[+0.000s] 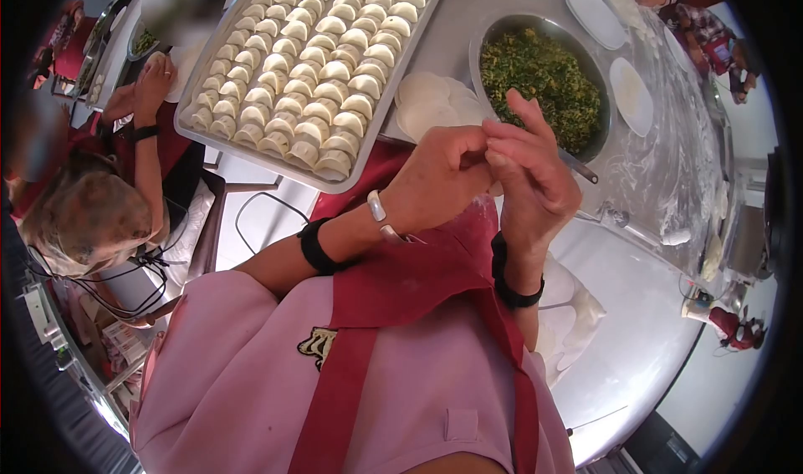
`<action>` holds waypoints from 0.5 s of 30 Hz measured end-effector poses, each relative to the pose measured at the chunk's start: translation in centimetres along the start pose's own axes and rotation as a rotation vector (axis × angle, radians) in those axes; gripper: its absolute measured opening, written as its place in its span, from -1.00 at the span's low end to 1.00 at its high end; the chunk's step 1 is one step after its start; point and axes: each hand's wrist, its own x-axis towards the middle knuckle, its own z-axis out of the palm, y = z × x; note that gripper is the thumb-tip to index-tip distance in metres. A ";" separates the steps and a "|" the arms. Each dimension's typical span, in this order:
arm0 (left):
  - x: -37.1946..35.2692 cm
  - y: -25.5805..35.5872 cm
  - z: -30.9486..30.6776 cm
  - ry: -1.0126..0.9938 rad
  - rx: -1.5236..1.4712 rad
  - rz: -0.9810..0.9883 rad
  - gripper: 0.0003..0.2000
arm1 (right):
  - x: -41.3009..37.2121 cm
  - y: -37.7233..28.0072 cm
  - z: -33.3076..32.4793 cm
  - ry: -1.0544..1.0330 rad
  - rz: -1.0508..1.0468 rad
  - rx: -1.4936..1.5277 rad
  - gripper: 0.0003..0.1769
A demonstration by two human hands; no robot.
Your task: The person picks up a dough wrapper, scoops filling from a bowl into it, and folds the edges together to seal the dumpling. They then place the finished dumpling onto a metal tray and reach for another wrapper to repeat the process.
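Observation:
My left hand (435,177), with a silver bracelet and a black band at the wrist, is closed, its fingertips pressed against those of my right hand (539,173). My right thumb and index finger pinch together there, while its other fingers lift away. Whatever lies between them is mostly hidden; only a small pale edge shows under the fingers. Beyond my hands stands a metal bowl (475,60) of chopped green and yellow filling (544,77). Round dough wrappers (431,106) lie in a pile left of it. A metal tray (365,160) holds rows of folded dumplings (314,73).
A metal handle (580,168) sticks out at the bowl's near rim. Two white oval plates (596,17) lie on the flour-dusted metal table (669,169). At the left, a co-worker's hands (153,81) are close to the tray. Other people are at the far right.

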 end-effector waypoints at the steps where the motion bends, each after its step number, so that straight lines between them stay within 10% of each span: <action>1: 0.0 0.4 0.2 0.017 0.002 0.019 -0.71 | 0.0 -0.3 0.1 0.014 0.031 0.024 -0.71; 6: -0.3 1.2 0.8 0.113 -0.011 0.045 -0.67 | -0.4 -2.1 1.4 0.223 0.269 0.277 -0.65; 15: -0.2 2.6 -0.4 -0.124 -0.302 -0.080 -0.54 | 0.3 0.2 -0.2 -0.015 0.056 -0.070 -0.76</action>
